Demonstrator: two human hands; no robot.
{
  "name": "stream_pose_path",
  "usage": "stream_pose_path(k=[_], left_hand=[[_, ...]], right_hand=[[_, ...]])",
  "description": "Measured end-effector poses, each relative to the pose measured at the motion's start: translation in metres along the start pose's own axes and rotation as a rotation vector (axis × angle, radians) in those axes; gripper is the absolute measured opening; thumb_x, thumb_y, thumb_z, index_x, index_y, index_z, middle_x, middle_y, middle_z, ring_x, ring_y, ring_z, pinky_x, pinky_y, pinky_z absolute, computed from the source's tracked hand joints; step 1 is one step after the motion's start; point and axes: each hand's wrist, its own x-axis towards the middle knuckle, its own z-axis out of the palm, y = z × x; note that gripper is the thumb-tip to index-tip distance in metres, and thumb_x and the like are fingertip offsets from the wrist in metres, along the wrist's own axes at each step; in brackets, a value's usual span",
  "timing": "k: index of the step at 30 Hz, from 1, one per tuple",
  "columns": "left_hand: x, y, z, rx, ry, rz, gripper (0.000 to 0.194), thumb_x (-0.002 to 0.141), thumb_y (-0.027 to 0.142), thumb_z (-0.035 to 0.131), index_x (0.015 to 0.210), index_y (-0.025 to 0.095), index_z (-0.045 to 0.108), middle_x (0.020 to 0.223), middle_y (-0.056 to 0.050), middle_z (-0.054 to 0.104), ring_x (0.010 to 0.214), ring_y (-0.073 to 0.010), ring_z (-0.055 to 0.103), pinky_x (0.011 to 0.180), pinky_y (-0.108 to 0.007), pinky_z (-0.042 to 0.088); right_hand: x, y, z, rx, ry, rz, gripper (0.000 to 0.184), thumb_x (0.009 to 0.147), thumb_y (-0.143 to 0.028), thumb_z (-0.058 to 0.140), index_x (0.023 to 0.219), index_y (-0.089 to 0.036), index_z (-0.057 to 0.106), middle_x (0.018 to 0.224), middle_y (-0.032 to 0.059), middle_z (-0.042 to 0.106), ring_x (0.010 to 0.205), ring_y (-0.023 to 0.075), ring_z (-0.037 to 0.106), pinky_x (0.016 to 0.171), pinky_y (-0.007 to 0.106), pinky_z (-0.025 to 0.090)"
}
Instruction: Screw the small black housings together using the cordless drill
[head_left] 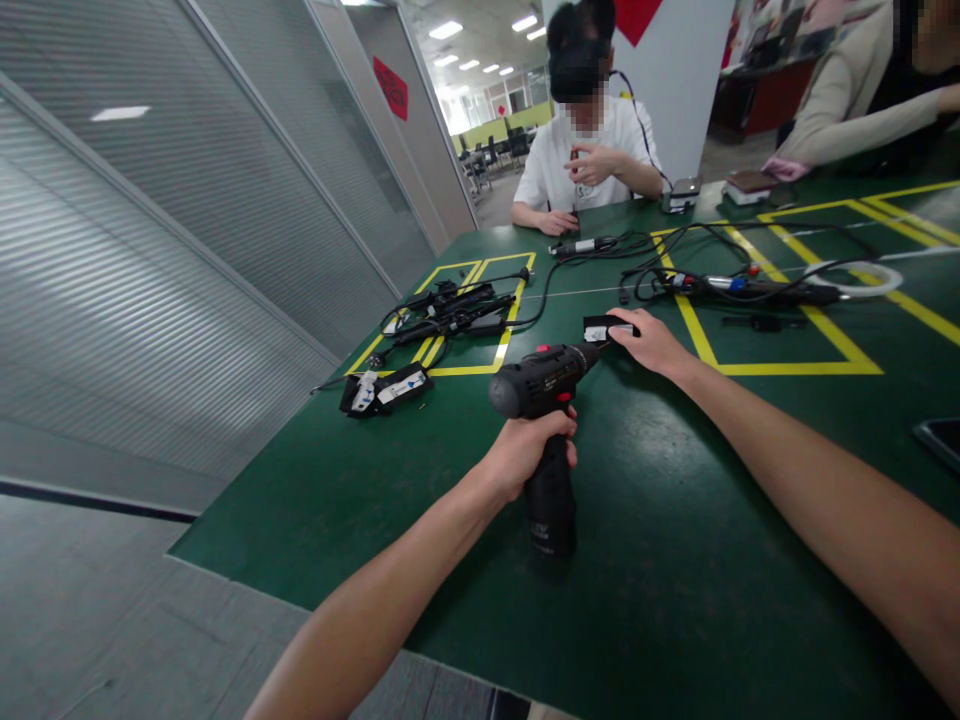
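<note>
A black cordless drill point(551, 385) with red accents stands in front of me, its handle gripped by my left hand point(529, 450). Its chuck points away and to the right, toward a small black box-like part point(598, 328) with a white label. My right hand point(646, 340) has its fingers closed on the right end of that part, holding it at the table surface. The drill's tip comes close to the part; whether they touch I cannot tell.
On the green table point(337, 500), black adapters and cables point(465, 310) lie left, with labelled black parts point(386, 390) nearer. Corded tools point(739, 287) and a white ring point(862, 278) lie right. A phone-like object point(941, 440) is at the right edge. Two people point(585, 150) sit opposite.
</note>
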Motion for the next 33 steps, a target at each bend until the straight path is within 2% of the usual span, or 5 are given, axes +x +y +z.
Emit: stream_pose_path(k=[21,33], left_hand=[[0.0004,0.0015,0.0015,0.027,0.016,-0.009,0.018,0.067,0.022,0.061,0.083,0.013,0.058,0.053,-0.001,0.054,0.046,-0.0126,0.054,0.048,-0.022,0.042],[0.0001,0.0024,0.0024,0.007,0.022,0.009,0.018,0.067,0.02,0.06,0.084,0.013,0.057,0.063,0.0,0.055,0.046,-0.0101,0.054,0.048,-0.022,0.042]], right_hand=[[-0.0003,0.0023,0.0002,-0.01,0.015,-0.019,0.044,0.085,-0.042,0.049,0.123,-0.024,0.061,0.114,0.009,0.061,0.101,0.028,0.058,0.092,0.043,0.043],[0.001,0.0035,0.0013,0.0,0.012,-0.013,0.044,0.084,-0.041,0.05,0.122,-0.023,0.061,0.114,0.0089,0.061,0.102,0.0268,0.058,0.093,0.041,0.043]])
